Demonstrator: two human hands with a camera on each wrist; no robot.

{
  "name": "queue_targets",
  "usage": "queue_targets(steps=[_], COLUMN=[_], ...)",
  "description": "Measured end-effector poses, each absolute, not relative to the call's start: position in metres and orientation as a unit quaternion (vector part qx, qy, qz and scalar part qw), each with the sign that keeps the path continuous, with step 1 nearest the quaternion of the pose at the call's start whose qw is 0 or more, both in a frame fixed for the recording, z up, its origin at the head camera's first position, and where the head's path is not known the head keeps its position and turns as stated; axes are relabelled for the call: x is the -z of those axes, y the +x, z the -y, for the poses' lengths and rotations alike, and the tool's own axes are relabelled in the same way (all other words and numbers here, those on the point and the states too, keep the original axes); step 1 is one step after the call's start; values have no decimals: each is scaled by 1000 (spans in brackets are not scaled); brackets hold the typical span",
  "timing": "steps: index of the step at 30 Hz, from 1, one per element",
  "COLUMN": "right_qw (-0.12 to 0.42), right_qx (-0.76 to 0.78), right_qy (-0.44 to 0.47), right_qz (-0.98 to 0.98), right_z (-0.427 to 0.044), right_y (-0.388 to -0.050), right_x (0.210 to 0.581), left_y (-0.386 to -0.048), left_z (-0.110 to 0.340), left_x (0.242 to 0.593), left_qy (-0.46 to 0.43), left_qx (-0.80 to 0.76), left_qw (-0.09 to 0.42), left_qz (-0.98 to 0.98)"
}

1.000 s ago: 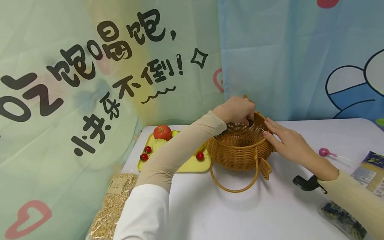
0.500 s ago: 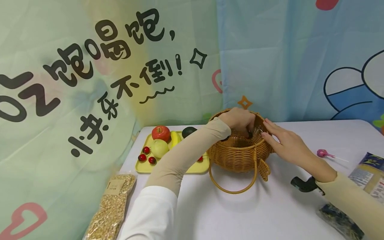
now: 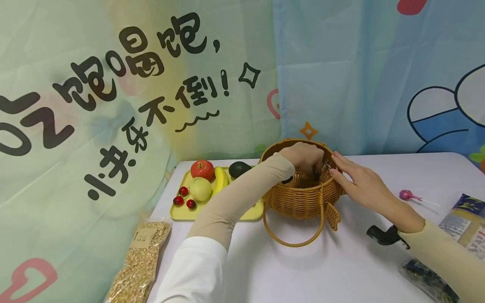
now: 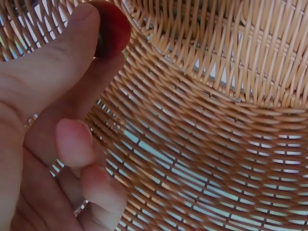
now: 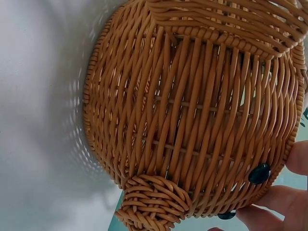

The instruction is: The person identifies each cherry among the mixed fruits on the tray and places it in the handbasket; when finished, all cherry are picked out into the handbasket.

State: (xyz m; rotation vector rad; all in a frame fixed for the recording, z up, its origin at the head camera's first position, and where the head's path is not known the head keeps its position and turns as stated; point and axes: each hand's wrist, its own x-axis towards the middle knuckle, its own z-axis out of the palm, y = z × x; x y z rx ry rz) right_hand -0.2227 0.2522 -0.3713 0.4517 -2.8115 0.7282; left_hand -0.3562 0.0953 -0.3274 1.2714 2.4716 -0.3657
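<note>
Reaching down into a brown wicker basket (image 3: 299, 202), my left hand (image 3: 306, 158) is partly hidden by the rim in the head view. The left wrist view shows its thumb and a finger pinching a dark red cherry (image 4: 115, 30) inside, near the woven wall; the other fingers curl loosely below. My right hand (image 3: 361, 183) rests against the basket's right side with fingers fairly straight. In the right wrist view, fingertips (image 5: 267, 211) touch the wicker by black button-like eyes (image 5: 260, 173). The basket's handle (image 3: 293, 244) hangs down in front onto the table.
Left of the basket a yellow tray (image 3: 182, 214) holds an apple (image 3: 202, 169), a banana (image 3: 221, 180), a green round fruit (image 3: 200, 189), a dark avocado-like fruit (image 3: 238, 169) and several cherries. A grain bag (image 3: 140, 261) lies at left; a lollipop (image 3: 406, 195) and packets (image 3: 464, 221) lie right.
My left hand has lowered from above the rim into the basket, holding the cherry. More of the tray's fruit shows beside the arm. My right hand has stayed at the basket's side.
</note>
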Motion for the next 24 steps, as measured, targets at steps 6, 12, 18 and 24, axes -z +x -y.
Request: queue_targets(steps=[6,12,18,24], right_qw=[103,114,121,121], right_qx=[-248,-250,-251,-251], right_qy=[152,156,160,161], right_qz=[951,949,947,947], right_z=[-252,-253,-252,-253], right_y=[-223,-222,-222,-222], right_x=[372,373,373,373], left_y=[-353,-352,-352,-353], left_z=[-95,-99,-103,-103], left_x=[329,328,324,315], left_qy=[433,420,405,421], left_qx=[142,145,146,96], left_qw=[176,181,200,196], left_qz=[-873,-877,-880,-881])
